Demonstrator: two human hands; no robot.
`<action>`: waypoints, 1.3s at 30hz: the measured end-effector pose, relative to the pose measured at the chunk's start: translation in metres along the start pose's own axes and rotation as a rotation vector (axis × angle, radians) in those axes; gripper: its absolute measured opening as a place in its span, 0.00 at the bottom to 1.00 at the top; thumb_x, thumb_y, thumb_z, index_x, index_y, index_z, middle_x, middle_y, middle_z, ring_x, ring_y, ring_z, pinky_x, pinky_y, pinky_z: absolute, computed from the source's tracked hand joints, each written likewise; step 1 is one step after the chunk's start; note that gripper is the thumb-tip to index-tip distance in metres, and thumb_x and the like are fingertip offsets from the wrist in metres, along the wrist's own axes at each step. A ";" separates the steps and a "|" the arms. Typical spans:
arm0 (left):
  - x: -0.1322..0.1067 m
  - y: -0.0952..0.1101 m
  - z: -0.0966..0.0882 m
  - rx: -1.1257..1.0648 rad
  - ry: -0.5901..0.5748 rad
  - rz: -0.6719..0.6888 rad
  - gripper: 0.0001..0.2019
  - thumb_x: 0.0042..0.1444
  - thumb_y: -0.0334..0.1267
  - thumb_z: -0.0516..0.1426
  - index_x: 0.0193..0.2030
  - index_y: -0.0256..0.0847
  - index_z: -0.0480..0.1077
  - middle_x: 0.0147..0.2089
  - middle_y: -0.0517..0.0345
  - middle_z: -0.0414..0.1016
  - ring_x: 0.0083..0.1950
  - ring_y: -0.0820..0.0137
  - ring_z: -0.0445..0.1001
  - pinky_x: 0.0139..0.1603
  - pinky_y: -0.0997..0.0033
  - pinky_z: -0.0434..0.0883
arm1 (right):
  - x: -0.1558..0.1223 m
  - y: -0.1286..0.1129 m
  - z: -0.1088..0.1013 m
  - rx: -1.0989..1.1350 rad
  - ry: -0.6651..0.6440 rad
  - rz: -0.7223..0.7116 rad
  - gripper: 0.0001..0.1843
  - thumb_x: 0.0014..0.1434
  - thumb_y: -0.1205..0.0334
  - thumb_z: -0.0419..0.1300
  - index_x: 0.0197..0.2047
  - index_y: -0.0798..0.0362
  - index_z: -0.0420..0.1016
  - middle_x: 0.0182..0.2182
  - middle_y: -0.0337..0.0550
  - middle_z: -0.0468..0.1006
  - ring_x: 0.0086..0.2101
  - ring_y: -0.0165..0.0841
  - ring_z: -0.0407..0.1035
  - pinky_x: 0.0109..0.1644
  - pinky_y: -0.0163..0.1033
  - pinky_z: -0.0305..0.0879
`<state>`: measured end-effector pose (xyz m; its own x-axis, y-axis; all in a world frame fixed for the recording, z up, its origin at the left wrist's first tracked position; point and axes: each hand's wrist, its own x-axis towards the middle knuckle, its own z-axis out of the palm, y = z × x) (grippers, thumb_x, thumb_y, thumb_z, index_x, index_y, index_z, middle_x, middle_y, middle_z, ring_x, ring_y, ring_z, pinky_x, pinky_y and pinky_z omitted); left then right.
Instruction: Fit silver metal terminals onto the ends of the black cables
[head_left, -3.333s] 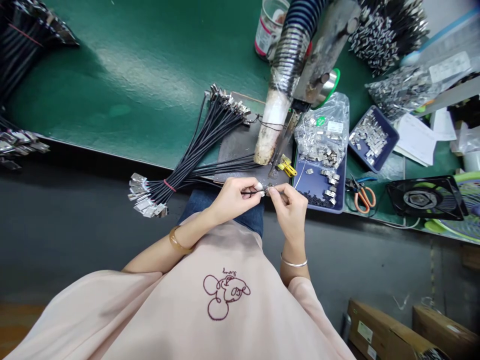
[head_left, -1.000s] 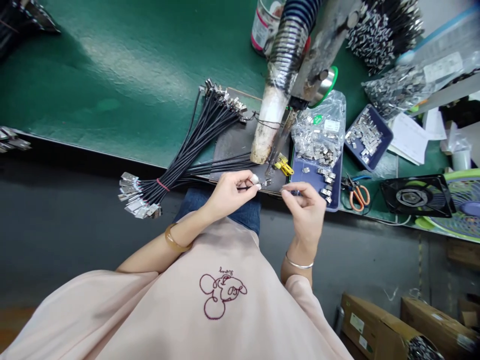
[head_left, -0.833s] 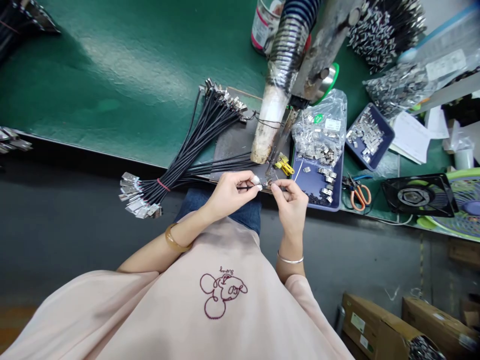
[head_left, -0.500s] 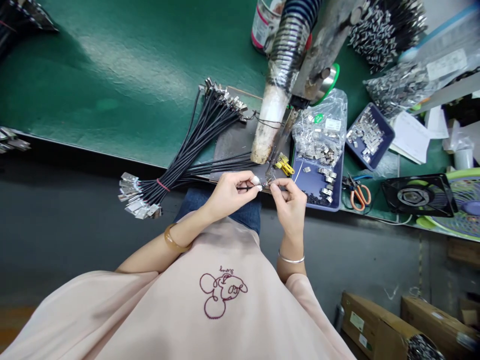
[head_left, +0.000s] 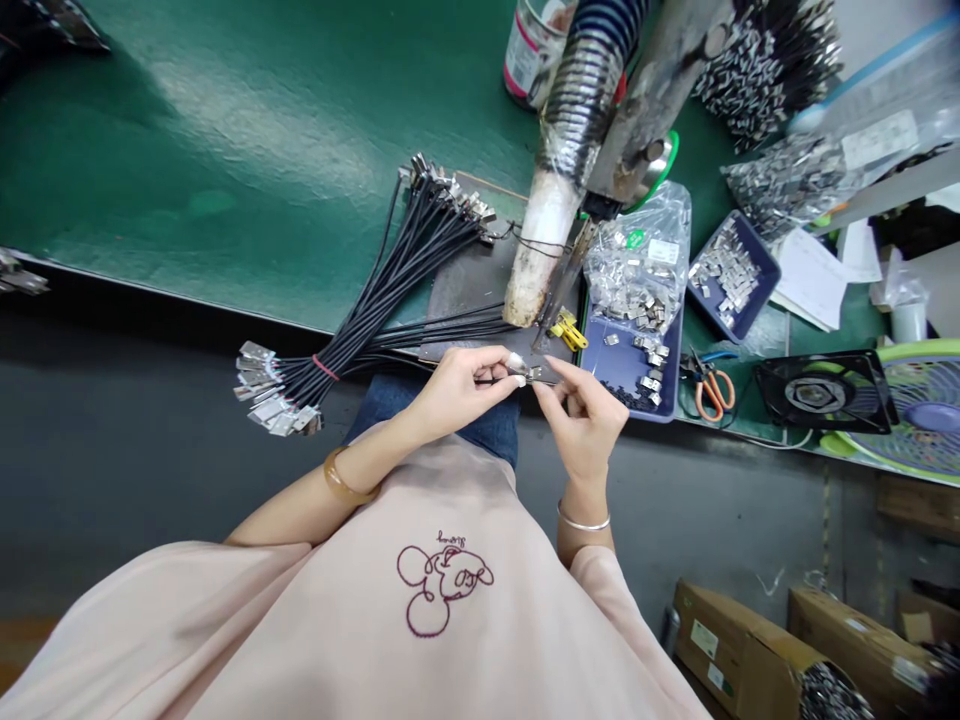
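The left hand (head_left: 465,392) pinches a cable (head_left: 486,381), its plug (head_left: 534,373) just past those fingertips. The right hand's (head_left: 589,420) thumb and forefinger meet the plug's far end; whether they grip, I cannot tell.

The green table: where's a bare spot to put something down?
The biggest bare patch of the green table is between the middle cable bundle, the jar and the top-left cables. It's crowded on the right: the plastic bag, larger blue tray, smaller blue tray and black fan sit close together. It's tight too around the left hand and right hand.
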<state>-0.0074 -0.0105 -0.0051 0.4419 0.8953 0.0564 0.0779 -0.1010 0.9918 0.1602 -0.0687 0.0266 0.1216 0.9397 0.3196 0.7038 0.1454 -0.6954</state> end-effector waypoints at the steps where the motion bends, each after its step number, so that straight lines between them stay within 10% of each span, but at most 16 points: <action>1: 0.000 0.000 0.000 -0.003 0.014 -0.005 0.07 0.58 0.37 0.59 0.34 0.35 0.75 0.26 0.61 0.70 0.27 0.76 0.65 0.29 0.76 0.64 | -0.002 0.000 -0.001 0.064 0.061 0.052 0.12 0.64 0.56 0.60 0.49 0.48 0.73 0.22 0.31 0.70 0.21 0.26 0.64 0.25 0.34 0.60; 6: 0.000 0.003 0.005 -0.077 0.112 -0.029 0.06 0.57 0.35 0.59 0.33 0.35 0.75 0.30 0.57 0.76 0.31 0.73 0.72 0.35 0.75 0.69 | -0.005 -0.004 -0.001 0.280 0.228 0.203 0.06 0.66 0.58 0.58 0.44 0.48 0.68 0.27 0.33 0.79 0.17 0.23 0.68 0.21 0.31 0.62; 12: 0.004 0.006 0.010 -0.150 0.160 -0.057 0.06 0.56 0.35 0.60 0.33 0.34 0.76 0.31 0.56 0.77 0.31 0.72 0.74 0.34 0.76 0.71 | -0.001 -0.001 0.013 0.347 0.060 0.216 0.05 0.62 0.61 0.62 0.35 0.51 0.70 0.44 0.42 0.82 0.32 0.29 0.81 0.40 0.36 0.80; 39: 0.006 0.006 0.017 -0.067 0.253 -0.050 0.05 0.56 0.33 0.58 0.33 0.35 0.75 0.28 0.59 0.74 0.29 0.75 0.71 0.31 0.77 0.68 | 0.010 0.005 0.020 0.304 0.037 0.141 0.04 0.61 0.64 0.62 0.34 0.50 0.72 0.38 0.38 0.81 0.32 0.28 0.80 0.38 0.34 0.82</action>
<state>0.0107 -0.0133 -0.0012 0.2005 0.9794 0.0258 0.0307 -0.0326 0.9990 0.1505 -0.0521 0.0136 0.2324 0.9460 0.2260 0.4377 0.1058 -0.8929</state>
